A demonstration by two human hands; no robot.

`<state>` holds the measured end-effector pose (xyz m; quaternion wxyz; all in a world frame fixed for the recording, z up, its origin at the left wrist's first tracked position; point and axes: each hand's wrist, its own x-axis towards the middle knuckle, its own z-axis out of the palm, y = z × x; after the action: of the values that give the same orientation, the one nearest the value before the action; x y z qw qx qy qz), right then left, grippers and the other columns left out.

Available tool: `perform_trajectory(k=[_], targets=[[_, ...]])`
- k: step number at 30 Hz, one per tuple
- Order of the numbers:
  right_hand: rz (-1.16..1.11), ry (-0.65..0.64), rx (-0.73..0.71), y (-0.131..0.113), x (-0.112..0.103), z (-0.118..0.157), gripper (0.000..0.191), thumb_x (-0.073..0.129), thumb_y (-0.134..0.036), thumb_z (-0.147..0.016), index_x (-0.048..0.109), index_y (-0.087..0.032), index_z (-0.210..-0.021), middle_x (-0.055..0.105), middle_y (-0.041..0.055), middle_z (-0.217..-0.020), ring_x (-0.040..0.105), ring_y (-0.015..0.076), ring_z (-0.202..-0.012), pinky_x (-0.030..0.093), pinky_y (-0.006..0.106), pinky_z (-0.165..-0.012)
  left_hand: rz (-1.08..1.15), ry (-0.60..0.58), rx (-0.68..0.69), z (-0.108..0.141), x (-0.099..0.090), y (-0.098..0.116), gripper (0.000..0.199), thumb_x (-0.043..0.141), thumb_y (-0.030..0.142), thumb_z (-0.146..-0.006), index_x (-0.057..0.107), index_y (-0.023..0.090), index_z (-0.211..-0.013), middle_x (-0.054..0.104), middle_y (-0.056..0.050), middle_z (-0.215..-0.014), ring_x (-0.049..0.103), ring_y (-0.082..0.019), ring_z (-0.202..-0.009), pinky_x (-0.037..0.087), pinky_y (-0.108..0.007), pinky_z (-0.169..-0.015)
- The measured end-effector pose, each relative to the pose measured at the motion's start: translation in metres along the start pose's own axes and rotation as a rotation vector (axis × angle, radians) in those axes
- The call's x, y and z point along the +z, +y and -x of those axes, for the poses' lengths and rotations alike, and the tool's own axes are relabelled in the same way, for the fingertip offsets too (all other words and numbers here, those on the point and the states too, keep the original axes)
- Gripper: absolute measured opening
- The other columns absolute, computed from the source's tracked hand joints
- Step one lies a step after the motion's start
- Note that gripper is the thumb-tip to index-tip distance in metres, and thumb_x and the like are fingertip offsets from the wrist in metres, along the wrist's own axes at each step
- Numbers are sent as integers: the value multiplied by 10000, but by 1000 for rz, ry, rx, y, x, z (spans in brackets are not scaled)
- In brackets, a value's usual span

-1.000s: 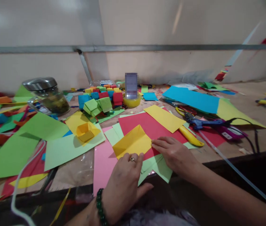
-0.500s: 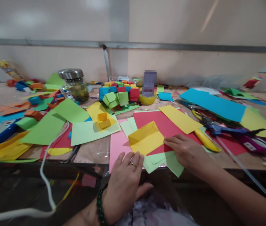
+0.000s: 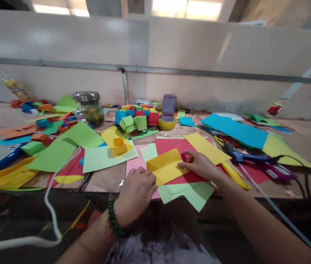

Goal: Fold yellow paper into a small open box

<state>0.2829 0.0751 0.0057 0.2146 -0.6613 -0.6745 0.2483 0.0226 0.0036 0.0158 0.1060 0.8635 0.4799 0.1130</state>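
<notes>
A sheet of yellow paper [image 3: 169,169], with a fold standing up along its far side, lies on red paper [image 3: 176,145]. At its left corner is my left hand [image 3: 137,190], fingers bent and closed on the edge, thumb hidden; it wears a ring and a green bead bracelet. My right hand [image 3: 201,165] has its fingertips closed at the paper's right edge, the forefinger curled. Pale green sheets [image 3: 196,194] and a pink sheet [image 3: 133,161] lie under and beside it. A small yellow paper box [image 3: 120,146] sits to the left.
Coloured paper cubes [image 3: 133,123] are piled at the back, near a lidded glass jar [image 3: 90,112]. On the right are a yellow-handled cutter [image 3: 235,174], a blue glue gun [image 3: 251,154] and blue paper [image 3: 235,128]. A white cable [image 3: 52,209] hangs over the front edge at left.
The view has tilted up. My left fingers have curled in from lying spread out. My right hand's flat fingers have bent at the yellow paper's right edge.
</notes>
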Motion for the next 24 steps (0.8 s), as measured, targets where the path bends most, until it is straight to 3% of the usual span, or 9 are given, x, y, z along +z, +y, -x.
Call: perform_trajectory(k=[3,4,6,9,12,15,18,22,24], targets=[[-188,-65,-36,4,5,-13,343,797,-422,-569,621,-177,-733,580,-7,-649,525,156,-615,378,268,-550,64,8,-54,-3,2,-2,27,581,197,-853,589,178,-835,625,-55,-888,548,-239,-899,437,-389,-806],[-222,-78,-48,3,5,-15,327,795,-411,-563,584,-183,-666,565,-15,-625,517,148,-598,378,264,-543,106,40,-82,-3,4,-3,76,602,183,-826,586,175,-900,616,-64,-936,543,-245,-935,443,-391,-828],[-276,-108,-65,0,2,-13,338,774,-440,-574,549,-193,-623,557,-20,-594,524,146,-579,397,265,-534,206,141,-144,-3,8,-6,344,655,195,-774,545,165,-1098,578,-98,-1093,513,-268,-1067,437,-412,-913],[-446,-178,-99,-7,-5,-6,356,745,-502,-613,610,-190,-717,650,18,-700,607,185,-670,476,289,-595,375,293,-245,-5,11,-17,776,718,351,-740,338,176,-1393,481,-156,-1289,443,-321,-1222,402,-471,-990],[-666,-276,-109,-14,-13,1,364,771,-449,-647,668,-182,-872,706,49,-839,655,208,-758,523,306,-645,614,376,-323,-13,5,-28,933,694,507,-753,205,182,-1478,489,-169,-1278,521,-297,-1134,461,-434,-902],[-753,-288,-129,-20,-18,9,344,795,-380,-661,694,-183,-924,724,48,-866,673,202,-766,538,291,-647,846,343,-276,-22,-6,-33,801,693,527,-753,387,164,-1398,600,-74,-1005,586,-190,-855,486,-299,-724],[-798,-262,-145,-25,-20,18,331,811,-356,-653,716,-188,-923,738,47,-853,678,192,-728,540,271,-617,1081,201,-184,-26,-12,-31,480,670,504,-783,660,115,-1065,579,4,-704,474,-96,-585,375,-204,-522],[-903,-275,-128,-32,-19,28,335,827,-321,-620,749,-200,-922,746,61,-862,689,212,-772,558,301,-674,1412,121,-215,-25,-12,-24,339,741,389,-734,729,102,-915,627,-12,-681,484,-80,-547,385,-193,-506],[-936,-167,-151,-35,-19,33,248,827,-324,-589,769,-202,-797,740,55,-761,680,199,-701,556,298,-651,1572,109,-239,-24,-11,-22,279,751,317,-710,742,111,-898,656,-31,-702,549,-102,-567,439,-203,-518]])
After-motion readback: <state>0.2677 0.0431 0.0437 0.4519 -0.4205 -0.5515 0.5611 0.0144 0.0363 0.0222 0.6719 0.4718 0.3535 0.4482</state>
